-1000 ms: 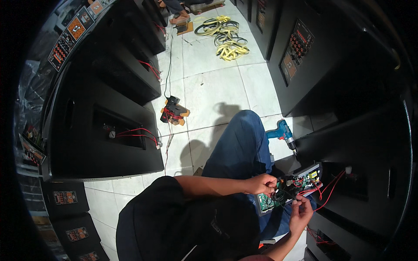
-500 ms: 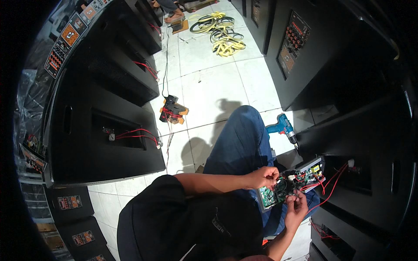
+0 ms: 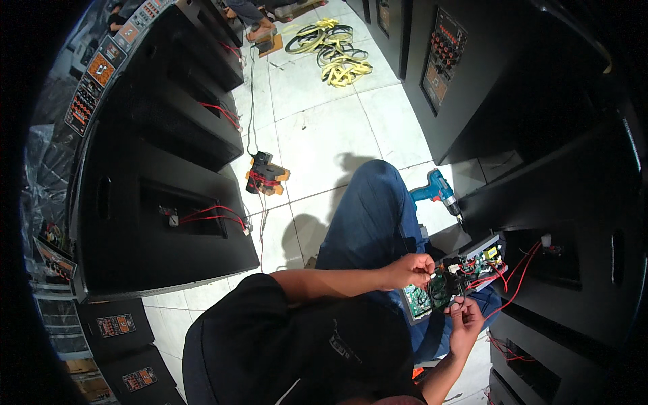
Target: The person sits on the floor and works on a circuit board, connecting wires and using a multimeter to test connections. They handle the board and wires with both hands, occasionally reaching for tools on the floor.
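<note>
An amplifier module [image 3: 420,302] with a green circuit board lies across my lap, its parts facing up. My left hand [image 3: 409,271] is above the board's far left side, fingers pinched on a small white connector [image 3: 433,276]. Close to the module's near edge, my right hand [image 3: 466,317] has thumb and finger pressed together on a thin black cable [image 3: 447,305]. Black wires loop over the board between the two hands. Red wires [image 3: 518,291] run from the module toward the cutout of the black speaker cabinet [image 3: 574,216] on the right.
A blue cordless drill [image 3: 437,191] lies on the floor beyond my knee. A power strip [image 3: 264,177] wrapped in red cord sits on the tiles. Black speaker cabinets [image 3: 155,223] line both sides. Yellow-and-black strips [image 3: 337,57] are heaped farther off, near another person's foot [image 3: 262,32].
Both hands stay at the module with only small finger shifts. The white connector in my left hand shows more plainly. The whole view has shifted slightly.
</note>
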`<state>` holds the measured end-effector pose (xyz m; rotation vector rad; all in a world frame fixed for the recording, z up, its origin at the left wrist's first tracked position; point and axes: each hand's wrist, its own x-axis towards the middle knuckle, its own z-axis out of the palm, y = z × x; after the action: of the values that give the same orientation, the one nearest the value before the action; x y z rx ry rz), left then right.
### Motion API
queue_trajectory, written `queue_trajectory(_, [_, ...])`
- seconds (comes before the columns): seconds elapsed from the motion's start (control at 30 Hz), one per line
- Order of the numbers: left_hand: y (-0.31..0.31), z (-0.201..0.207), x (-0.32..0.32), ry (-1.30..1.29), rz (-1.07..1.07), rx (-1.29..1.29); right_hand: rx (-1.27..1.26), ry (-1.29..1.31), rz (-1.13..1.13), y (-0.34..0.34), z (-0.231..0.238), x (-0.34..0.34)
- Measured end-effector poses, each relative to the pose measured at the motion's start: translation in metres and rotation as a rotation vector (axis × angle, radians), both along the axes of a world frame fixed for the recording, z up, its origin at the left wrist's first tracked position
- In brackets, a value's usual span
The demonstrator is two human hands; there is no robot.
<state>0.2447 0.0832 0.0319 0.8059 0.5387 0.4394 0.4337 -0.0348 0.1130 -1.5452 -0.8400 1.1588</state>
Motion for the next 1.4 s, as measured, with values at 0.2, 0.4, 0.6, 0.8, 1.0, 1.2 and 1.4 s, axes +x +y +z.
queue_trajectory(0.2, [-0.004,0.009,0.001,0.019,-0.032,-0.046,0.032,0.013,0.029,0.000,-0.003,-0.003])
queue_trajectory(0.4, [-0.007,0.002,0.001,0.038,-0.136,-0.053,0.038,-0.013,0.010,-0.001,-0.005,-0.002])
queue_trajectory(0.6, [-0.009,0.000,0.003,-0.011,-0.158,-0.089,0.041,-0.027,-0.007,-0.005,-0.004,0.002])
queue_trajectory(0.8, [-0.016,-0.007,0.004,0.004,-0.166,-0.093,-0.029,-0.094,-0.043,-0.007,0.003,0.002])
queue_trajectory(1.0, [-0.016,-0.009,0.004,-0.068,-0.159,-0.129,0.050,-0.311,0.086,-0.007,-0.018,-0.003])
queue_trajectory(1.2, [-0.014,0.001,0.003,-0.120,-0.118,-0.200,-0.071,-0.217,0.056,-0.006,-0.016,-0.020])
queue_trajectory(1.4, [-0.020,-0.011,0.000,-0.134,-0.119,-0.111,-0.094,-0.235,0.096,-0.006,-0.016,-0.025])
